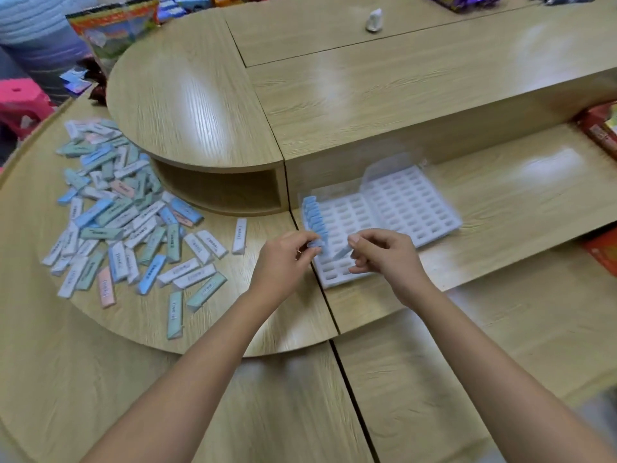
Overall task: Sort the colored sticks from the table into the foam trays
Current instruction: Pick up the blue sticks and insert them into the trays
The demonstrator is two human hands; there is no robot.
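Blue stick, oblong, pinched by L hand fingers; R hand fingers pinch pale stick over slotted foam tray.

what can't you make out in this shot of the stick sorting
Print on the pile of sticks: head view, too small and blurred.
Colour of the blurred stick pinched by the right hand: head view, lost to motion blur.
Near slots of the foam tray: head view, covered by the left hand, its blue stick and the right hand.
Rest of the red box: head view, cut off by the right edge.
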